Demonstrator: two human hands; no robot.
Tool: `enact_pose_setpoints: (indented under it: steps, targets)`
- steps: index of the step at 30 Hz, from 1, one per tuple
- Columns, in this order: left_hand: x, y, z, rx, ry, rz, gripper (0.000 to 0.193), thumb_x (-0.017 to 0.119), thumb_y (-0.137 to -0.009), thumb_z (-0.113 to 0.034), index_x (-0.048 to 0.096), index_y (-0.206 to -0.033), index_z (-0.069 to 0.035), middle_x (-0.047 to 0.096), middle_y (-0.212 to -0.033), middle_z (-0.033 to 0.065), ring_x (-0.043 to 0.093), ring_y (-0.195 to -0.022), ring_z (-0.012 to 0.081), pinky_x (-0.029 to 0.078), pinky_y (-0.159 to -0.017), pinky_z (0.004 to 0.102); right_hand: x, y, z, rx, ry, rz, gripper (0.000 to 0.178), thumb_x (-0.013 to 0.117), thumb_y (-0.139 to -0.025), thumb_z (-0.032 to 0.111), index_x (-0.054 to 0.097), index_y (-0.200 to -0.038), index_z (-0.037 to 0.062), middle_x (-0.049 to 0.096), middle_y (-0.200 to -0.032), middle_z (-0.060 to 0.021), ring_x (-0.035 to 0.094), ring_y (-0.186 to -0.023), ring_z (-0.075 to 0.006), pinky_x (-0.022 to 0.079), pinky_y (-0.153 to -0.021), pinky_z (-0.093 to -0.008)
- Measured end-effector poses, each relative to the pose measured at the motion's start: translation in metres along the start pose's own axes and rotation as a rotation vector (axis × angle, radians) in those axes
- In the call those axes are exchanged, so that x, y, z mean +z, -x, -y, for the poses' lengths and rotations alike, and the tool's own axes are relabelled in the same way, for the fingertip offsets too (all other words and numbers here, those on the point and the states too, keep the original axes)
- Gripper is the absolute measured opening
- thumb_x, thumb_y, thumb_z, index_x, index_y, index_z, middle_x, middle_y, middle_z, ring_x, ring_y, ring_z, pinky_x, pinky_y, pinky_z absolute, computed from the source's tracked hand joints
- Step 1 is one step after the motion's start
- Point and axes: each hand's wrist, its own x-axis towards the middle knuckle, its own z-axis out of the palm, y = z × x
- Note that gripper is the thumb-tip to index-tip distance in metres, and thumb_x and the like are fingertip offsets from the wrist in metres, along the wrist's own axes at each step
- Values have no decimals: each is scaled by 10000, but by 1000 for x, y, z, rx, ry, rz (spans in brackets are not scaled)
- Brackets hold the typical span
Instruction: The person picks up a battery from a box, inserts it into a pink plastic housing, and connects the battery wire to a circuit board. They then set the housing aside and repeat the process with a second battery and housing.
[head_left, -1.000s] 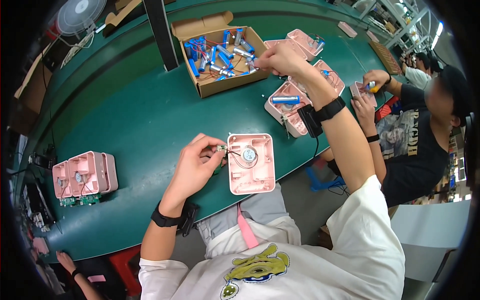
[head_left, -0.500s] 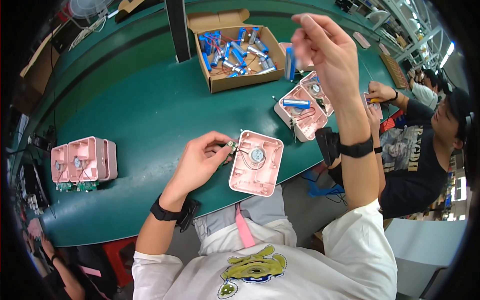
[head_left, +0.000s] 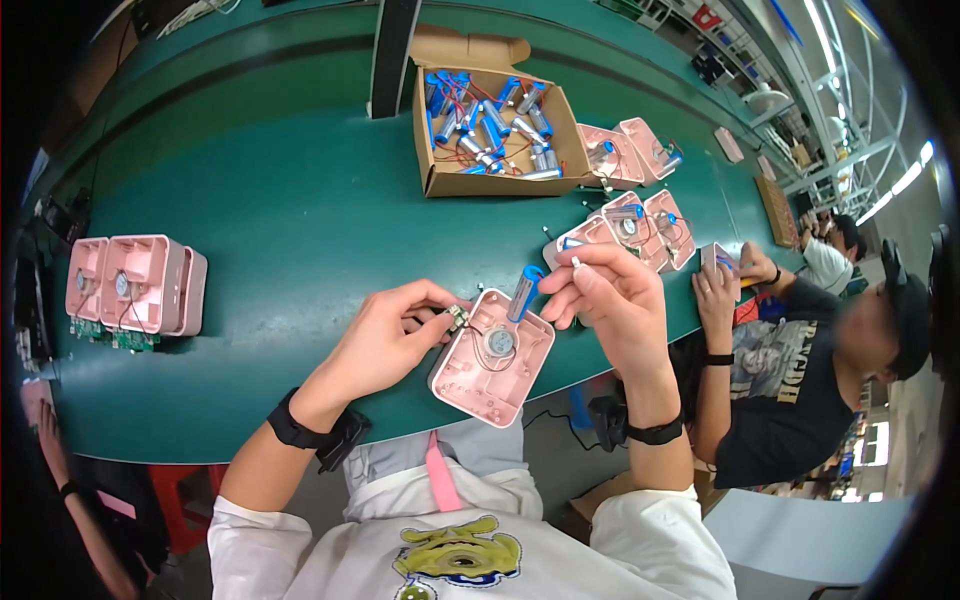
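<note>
Pink plastic fills the head view: an open pink housing [head_left: 492, 357] lies at the table's [head_left: 280, 230] near edge, under and between my fingertips. My left hand [head_left: 385, 340] is pinched shut on a small circuit board [head_left: 457, 318] at the housing's upper left corner, thumb and forefinger closed on it. My right hand [head_left: 610, 295] grips a blue battery cell [head_left: 522, 293] between thumb and fingers, its lower end tilted down just over the housing's top edge, above the round motor [head_left: 499, 342] seated inside.

I judge this to be the fitting step: the cell is brought to the shell but not yet seated. The next move likely calls for lowering it into its bay without snagging the thin wires, while the board stays steady.

Counted: one housing in work; four or five open housings beyond my right fingertips; a stack of closed pink units [head_left: 135, 290] well left of my left hand, perhaps three; one cardboard box [head_left: 495, 125] of many blue cells, too tangled to count. A co-worker's hand [head_left: 715, 285] works just right of mine.
</note>
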Motion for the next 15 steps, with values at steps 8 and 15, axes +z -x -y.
enact_pose_setpoints:
  steps: [8,15]
  targets:
    - [-2,5,6,56,-48,-44,156,694,-978,-27,711,-1120,36,734,-880,92,736,-772,146,573,-691,302,12,9,-8,27,11,-11,215,617,-1051,23,662,-1234,-81,773,-1049,-226,777,-825,-245,619,-680,-306]
    - [1,2,19,203,-125,-113,141,731,-939,-29,715,-1067,29,672,-912,83,699,-775,164,570,-659,323,63,24,-30,-275,897,23,136,763,-925,-41,715,-1052,-29,760,-925,-104,686,-647,-144,481,-536,-252]
